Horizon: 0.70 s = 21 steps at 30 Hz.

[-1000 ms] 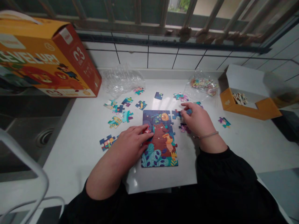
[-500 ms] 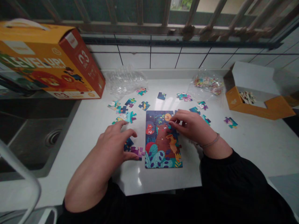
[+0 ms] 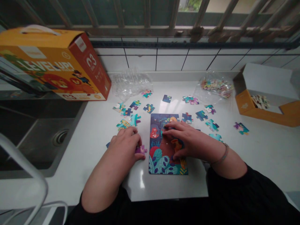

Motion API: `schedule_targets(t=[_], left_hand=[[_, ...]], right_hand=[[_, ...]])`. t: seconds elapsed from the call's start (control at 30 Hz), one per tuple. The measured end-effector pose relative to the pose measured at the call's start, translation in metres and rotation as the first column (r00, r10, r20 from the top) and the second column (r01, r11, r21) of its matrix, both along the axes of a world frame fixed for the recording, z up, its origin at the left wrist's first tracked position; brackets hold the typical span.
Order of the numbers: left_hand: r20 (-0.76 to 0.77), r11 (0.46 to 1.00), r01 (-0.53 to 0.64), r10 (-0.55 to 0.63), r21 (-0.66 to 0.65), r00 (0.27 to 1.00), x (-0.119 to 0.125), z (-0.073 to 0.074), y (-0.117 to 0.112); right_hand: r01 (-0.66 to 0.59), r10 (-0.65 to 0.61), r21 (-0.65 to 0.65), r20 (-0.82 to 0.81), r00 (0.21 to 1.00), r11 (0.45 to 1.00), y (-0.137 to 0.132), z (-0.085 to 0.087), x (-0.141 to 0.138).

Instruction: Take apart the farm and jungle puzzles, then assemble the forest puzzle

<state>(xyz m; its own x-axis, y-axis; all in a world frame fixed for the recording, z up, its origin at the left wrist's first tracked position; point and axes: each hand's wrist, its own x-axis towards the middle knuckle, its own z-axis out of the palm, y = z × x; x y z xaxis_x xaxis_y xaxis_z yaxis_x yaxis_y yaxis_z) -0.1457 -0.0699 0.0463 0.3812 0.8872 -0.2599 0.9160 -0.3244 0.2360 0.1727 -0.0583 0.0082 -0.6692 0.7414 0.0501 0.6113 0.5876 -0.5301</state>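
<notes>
A partly assembled jigsaw puzzle [image 3: 157, 162] lies flat on the counter, showing a brown animal, a red creature and blue leaves. My right hand [image 3: 193, 140] rests over its right side, fingers spread and touching the surface, hiding part of the picture. To the left of the puzzle, my left hand [image 3: 125, 145] is lowered to the counter, thumb and forefinger bent but apart. A purple puzzle piece [image 3: 142, 149] lies at that thumb, partly covered. Just behind my right hand is a loose dark blue piece [image 3: 187, 117].
Several loose pieces are scattered behind and beside the puzzle, including a caterpillar piece [image 3: 149, 108]. Crumpled clear plastic [image 3: 131, 82] and a bag of pieces [image 3: 215, 87] lie near the wall. An orange box [image 3: 89, 70] stands by the sink [image 3: 42, 150]; an opened box [image 3: 260, 114] sits right.
My right hand has moved from the puzzle's upper right edge down and left over it, its fingers spreading. My left hand's fingers have curled in closer beside the purple piece. The view has shifted slightly.
</notes>
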Motion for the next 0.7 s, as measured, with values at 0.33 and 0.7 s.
schedule_targets(t=[0.33,0.7], left_hand=[[0.162,0.997,-0.024,0.036,-0.078,0.986,0.006,0.005,0.013],[0.406,0.987,-0.163,0.145,0.011,0.903,0.051,0.026,0.008]], right_hand=[[-0.008,0.008,-0.046,-0.004,1.0,0.999,0.001,0.003,-0.004],[-0.093,0.096,0.025,-0.198,0.975,0.995,0.024,0.007,-0.007]])
